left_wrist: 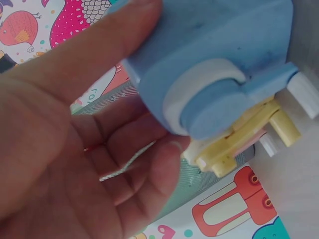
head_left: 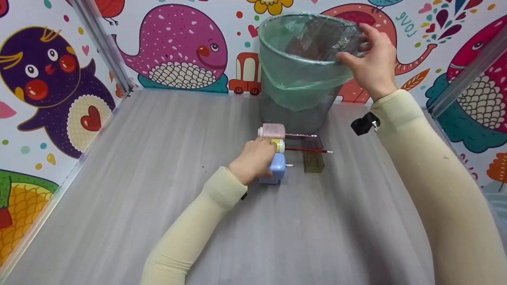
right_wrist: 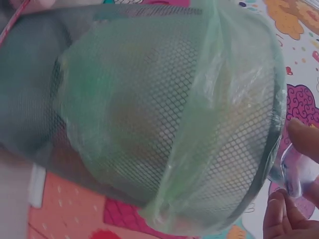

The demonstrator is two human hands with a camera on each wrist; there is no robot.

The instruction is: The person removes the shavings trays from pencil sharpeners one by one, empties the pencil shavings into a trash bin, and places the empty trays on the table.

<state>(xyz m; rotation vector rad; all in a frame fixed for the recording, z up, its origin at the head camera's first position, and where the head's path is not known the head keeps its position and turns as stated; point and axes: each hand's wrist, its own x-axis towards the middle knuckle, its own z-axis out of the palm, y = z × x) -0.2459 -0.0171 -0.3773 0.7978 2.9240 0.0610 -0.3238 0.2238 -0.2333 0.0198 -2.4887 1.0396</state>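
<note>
Three crank pencil sharpeners stand in a row: pink [head_left: 273, 130], yellow [head_left: 281, 145] and blue [head_left: 278, 166]. My left hand [head_left: 253, 160] holds the blue one, thumb on one side and bent fingers on the other; its crank [left_wrist: 214, 112] faces the wrist camera. Pencils stick out of the sharpeners, among them a dark red pencil [head_left: 305, 149]. At the mesh bin's rim, my right hand [head_left: 374, 59] pinches a clear plastic drawer [right_wrist: 295, 167] between thumb and fingers. Shavings [head_left: 344, 41] show near it, inside the mouth of the bin [head_left: 293, 114].
A green bag [head_left: 295, 93] lines the bin and folds over its rim. Beneath the pencil ends lies a brownish translucent tray [head_left: 313, 160]. Printed cartoon walls [head_left: 178, 47] and metal posts [head_left: 103, 43] bound the grey tabletop [head_left: 178, 138].
</note>
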